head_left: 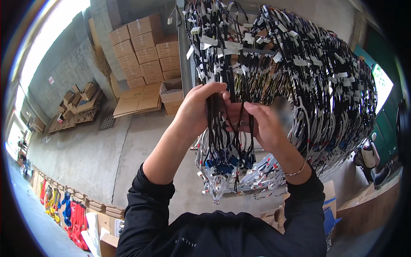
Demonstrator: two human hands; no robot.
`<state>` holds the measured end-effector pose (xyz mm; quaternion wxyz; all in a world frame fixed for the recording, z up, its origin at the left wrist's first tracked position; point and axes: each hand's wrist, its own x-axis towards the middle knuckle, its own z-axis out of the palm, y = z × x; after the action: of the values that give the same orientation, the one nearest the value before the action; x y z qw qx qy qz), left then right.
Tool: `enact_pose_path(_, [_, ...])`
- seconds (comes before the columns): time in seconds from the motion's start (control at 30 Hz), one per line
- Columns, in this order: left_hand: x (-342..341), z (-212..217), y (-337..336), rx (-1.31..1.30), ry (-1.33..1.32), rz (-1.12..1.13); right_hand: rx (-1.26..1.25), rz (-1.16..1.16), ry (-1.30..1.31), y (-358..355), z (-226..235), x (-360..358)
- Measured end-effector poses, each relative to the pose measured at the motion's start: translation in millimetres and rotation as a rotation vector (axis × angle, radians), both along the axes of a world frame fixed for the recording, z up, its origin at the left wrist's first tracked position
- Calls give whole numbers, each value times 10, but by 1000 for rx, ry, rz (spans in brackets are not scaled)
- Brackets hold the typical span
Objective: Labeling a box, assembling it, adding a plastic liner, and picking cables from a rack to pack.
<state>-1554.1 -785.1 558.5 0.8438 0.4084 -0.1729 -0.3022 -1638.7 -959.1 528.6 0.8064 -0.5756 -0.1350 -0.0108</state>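
Note:
A bundle of black wire harnesses (215, 128) hangs in front of me from a rack, with white tags and small connectors along its upper part. My left hand (201, 107) is closed round the bundle's left side, thumb across the front. On the other side my right hand (265, 126) has its fingers behind several strands and its thumb in front, closed on them. Below both hands dangle dark blue connectors (223, 165) and white-sleeved ends (216, 188). The fingers of my left hand are partly hidden by the wires.
Many more wire harnesses (329, 81) hang densely along the rack to the right. Stacked cardboard boxes (145, 53) stand at the back left, beside flattened cardboard (139, 100) and an opened box (172, 100). Red bundles (77, 222) hang at the lower left. A scooter (367, 156) stands far right.

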Motion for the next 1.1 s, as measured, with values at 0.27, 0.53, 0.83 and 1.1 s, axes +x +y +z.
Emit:
enact_pose_path(0.27, [24, 107, -94, 284, -210, 62, -249, -117, -134, 85, -5, 13])
enact_pose_path(0.53, [77, 86, -77, 297, -195, -22, -278, -58, -170, 33, 26, -7])
enact_pose_path(0.83, [179, -1, -115, 138, -125, -82, -345, -309, -154, -62, 106, -110])
enact_pose_path(1.1, [139, -102, -21, -42, 89, -102, -342, -293, -51, 157, -17, -36])
